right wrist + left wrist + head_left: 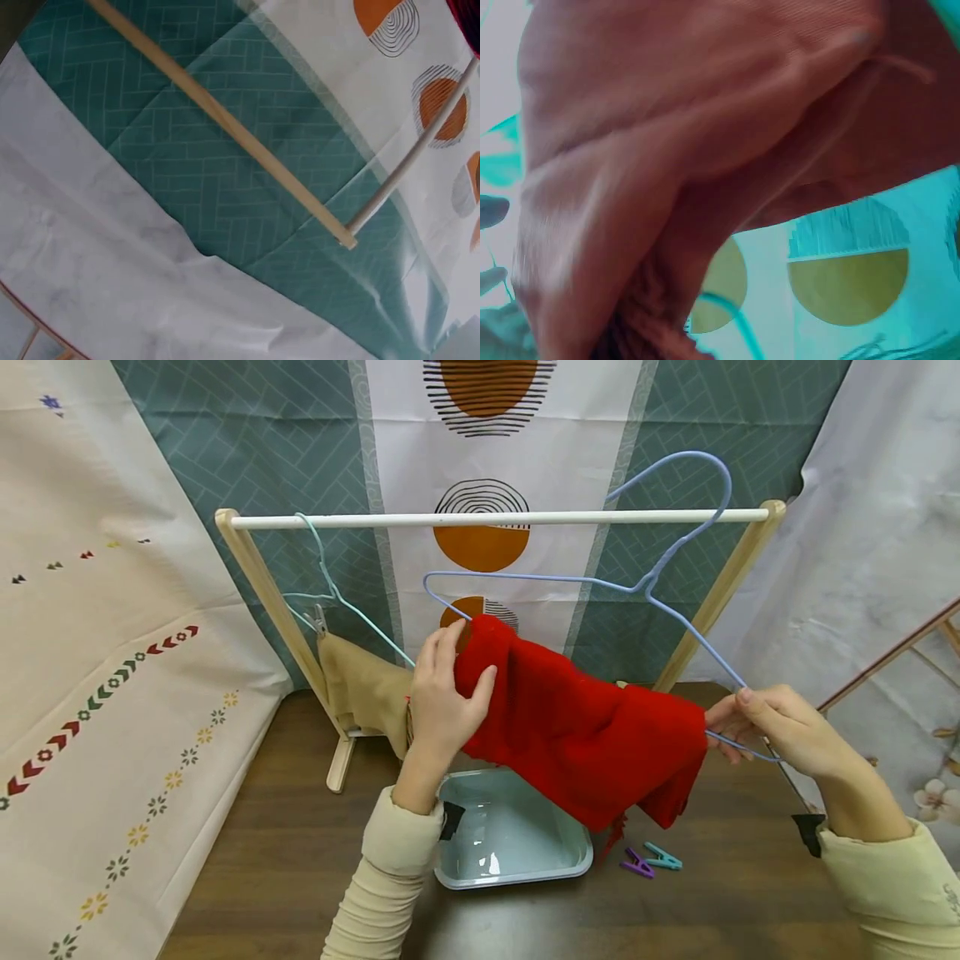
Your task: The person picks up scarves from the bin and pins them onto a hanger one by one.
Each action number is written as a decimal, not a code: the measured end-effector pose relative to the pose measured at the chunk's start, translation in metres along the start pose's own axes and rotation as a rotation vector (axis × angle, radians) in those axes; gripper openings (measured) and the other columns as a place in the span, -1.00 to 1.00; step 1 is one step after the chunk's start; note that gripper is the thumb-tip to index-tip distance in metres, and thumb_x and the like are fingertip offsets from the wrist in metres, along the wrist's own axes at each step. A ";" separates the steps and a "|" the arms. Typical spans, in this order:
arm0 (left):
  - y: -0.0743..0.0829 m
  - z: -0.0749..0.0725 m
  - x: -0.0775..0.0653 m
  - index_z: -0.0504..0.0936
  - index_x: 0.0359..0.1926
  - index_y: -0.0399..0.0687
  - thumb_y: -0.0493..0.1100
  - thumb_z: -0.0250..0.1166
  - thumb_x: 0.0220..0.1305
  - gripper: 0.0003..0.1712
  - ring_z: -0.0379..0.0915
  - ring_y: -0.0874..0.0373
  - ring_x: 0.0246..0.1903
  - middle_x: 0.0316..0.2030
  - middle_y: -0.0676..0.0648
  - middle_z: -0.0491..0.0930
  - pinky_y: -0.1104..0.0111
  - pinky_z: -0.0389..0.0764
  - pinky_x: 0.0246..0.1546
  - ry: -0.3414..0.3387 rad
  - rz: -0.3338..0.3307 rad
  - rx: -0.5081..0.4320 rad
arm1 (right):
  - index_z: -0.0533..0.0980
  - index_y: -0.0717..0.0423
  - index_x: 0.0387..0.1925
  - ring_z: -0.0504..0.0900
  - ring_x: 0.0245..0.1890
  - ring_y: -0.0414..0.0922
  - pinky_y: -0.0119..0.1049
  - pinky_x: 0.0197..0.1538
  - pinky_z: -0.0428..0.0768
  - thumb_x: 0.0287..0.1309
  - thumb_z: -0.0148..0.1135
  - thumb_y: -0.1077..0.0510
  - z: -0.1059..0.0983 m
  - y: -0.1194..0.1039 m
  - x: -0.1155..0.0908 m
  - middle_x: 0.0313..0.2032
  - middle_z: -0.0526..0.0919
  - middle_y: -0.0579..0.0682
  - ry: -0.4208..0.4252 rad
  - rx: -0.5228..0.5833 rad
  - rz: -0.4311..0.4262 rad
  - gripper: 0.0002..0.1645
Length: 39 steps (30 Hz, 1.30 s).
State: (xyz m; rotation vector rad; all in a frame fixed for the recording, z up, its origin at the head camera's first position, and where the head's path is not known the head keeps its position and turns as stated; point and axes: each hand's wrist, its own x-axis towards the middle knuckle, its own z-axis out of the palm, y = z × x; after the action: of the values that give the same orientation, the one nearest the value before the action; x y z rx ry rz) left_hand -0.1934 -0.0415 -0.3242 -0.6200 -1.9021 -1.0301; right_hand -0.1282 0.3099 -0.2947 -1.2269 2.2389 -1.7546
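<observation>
A red cloth with fringe, like a scarf, drapes over the lower bar of a blue-purple clothes hanger. My right hand grips the hanger near its right corner, thumb on the wire. At the scarf's left end, my left hand touches the fabric with its thumb spread from the fingers. The hanger's hook stands above the rack's white rod, in front of the backdrop. Close up in the left wrist view, the scarf looks brownish and hides most of the scene.
A drying rack with a white rod and wooden legs stands ahead. On its left hangs a mint hanger with a beige cloth clipped to it. Below are a pale basin, a purple clothespin and a teal clothespin.
</observation>
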 end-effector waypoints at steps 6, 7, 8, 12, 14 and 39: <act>-0.004 -0.012 0.012 0.49 -0.01 -0.37 -0.50 0.16 0.08 -0.62 0.45 -0.01 -0.25 -0.13 -0.25 0.52 0.26 0.52 -0.23 -0.236 -0.208 -0.552 | 0.57 0.27 -0.27 0.47 -0.68 -0.15 -0.31 -0.72 0.31 0.37 -0.45 0.37 -0.004 -0.002 0.001 -0.54 0.60 -0.04 -0.007 -0.048 0.037 -0.46; -0.003 -0.013 0.012 0.50 -0.04 -0.41 -0.52 0.13 0.09 -0.65 0.44 -0.02 -0.24 -0.13 -0.26 0.51 0.27 0.51 -0.22 -0.248 -0.234 -0.637 | 0.57 0.27 -0.29 0.47 -0.69 -0.15 -0.31 -0.71 0.33 0.37 -0.45 0.37 -0.004 -0.003 0.002 -0.54 0.60 -0.04 -0.004 -0.064 0.060 -0.46; -0.001 -0.014 0.013 0.51 -0.07 -0.44 -0.53 0.11 0.10 -0.68 0.43 -0.02 -0.22 -0.14 -0.27 0.50 0.28 0.50 -0.22 -0.251 -0.259 -0.704 | 0.56 0.28 -0.30 0.47 -0.69 -0.14 -0.31 -0.71 0.36 0.37 -0.45 0.36 -0.004 -0.003 0.002 -0.54 0.60 -0.04 0.000 -0.081 0.085 -0.46; 0.006 -0.020 0.012 0.54 -0.14 -0.50 -0.51 0.10 0.13 -0.75 0.38 -0.02 -0.16 -0.19 -0.21 0.51 0.31 0.48 -0.21 -0.211 -0.314 -0.815 | 0.56 0.28 -0.34 0.49 -0.68 -0.14 -0.31 -0.66 0.45 0.39 -0.45 0.31 -0.004 -0.004 0.004 -0.58 0.59 -0.01 0.013 -0.148 0.169 -0.45; 0.008 -0.024 0.009 0.53 -0.15 -0.52 -0.49 0.11 0.13 -0.76 0.38 -0.02 -0.15 -0.21 -0.14 0.53 0.33 0.48 -0.23 -0.178 -0.342 -0.821 | 0.57 0.28 -0.34 0.50 -0.68 -0.14 -0.31 -0.65 0.46 0.40 -0.44 0.30 -0.006 -0.004 0.004 -0.60 0.57 0.03 0.020 -0.156 0.178 -0.44; 0.003 -0.022 -0.035 0.59 -0.26 -0.27 -0.37 0.29 -0.08 -0.75 0.40 -0.06 -0.23 -0.20 -0.23 0.49 0.21 0.51 -0.22 -0.022 0.173 0.007 | 0.55 0.22 -0.28 0.47 -0.71 -0.19 -0.36 -0.67 0.41 0.38 -0.44 0.35 -0.022 -0.014 0.008 -0.69 0.49 0.04 -0.162 -0.108 0.034 -0.48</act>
State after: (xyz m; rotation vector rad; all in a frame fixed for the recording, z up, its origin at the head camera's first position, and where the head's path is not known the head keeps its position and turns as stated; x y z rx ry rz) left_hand -0.1639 -0.0595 -0.3469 -0.7802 -1.8344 -0.9082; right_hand -0.1362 0.3217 -0.2717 -1.2911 2.2725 -1.4812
